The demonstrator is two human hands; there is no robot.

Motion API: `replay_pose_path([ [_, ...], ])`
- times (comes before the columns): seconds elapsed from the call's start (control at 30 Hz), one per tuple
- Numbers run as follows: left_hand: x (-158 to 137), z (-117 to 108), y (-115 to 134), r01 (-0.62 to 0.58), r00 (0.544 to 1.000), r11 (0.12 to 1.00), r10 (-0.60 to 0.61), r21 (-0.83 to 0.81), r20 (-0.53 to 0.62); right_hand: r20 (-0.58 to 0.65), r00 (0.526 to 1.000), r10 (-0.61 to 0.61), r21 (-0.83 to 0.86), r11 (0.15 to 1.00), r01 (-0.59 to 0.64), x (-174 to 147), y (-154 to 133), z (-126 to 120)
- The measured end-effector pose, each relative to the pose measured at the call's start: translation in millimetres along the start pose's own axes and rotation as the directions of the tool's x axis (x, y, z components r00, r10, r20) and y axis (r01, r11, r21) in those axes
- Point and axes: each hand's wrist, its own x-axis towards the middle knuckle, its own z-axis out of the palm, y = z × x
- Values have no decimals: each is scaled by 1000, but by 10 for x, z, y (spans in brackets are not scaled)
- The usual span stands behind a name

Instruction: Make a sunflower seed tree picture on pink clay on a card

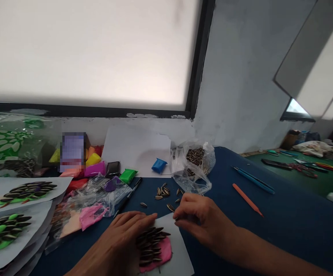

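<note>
1. A white paper sheet (183, 255) lay on the dark blue tabletop (287, 234), directly in front of the person, bearing a flattened pink clay shape (166, 251).
2. Dark, pale-edged striped seeds (152, 245) stood in overlapping rows on that clay, their tips pointing right.
3. The left hand (126, 235) rested palm down over the sheet's left part, fingers extended beside the seed rows, clenching nothing that I could see.
4. The right hand (199, 218) hung near the sheet's upper right edge, thumb and forefinger drawn together around a small dark speck; I couldn't tell whether it was a seed or whether they gripped it.
5. Loose striped seeds (162, 191) lay scattered beyond both hands, near a clear plastic bag (192, 186) holding many more.
6. A slim black pen (129, 196) lay beyond the left hand; an orange pointed stick (246, 198) lay farther right.
</note>
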Motion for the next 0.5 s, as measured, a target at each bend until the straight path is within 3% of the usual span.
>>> replay_pose_path([
  [0.2, 1, -24, 28, -14, 1000, 999, 14, -42, -6, -16, 978, -209, -70, 976, 208, -70, -43, 106],
  [0.3, 15, -55, 42, -19, 1000, 999, 19, -38, 1, -35, 970, -242, -115, 965, 236, -45, -68, 149],
  [0.5, 27, -66, 26, -24, 999, 1000, 24, -7, 21, -111, 960, -259, -45, 966, 255, -92, -32, 264],
])
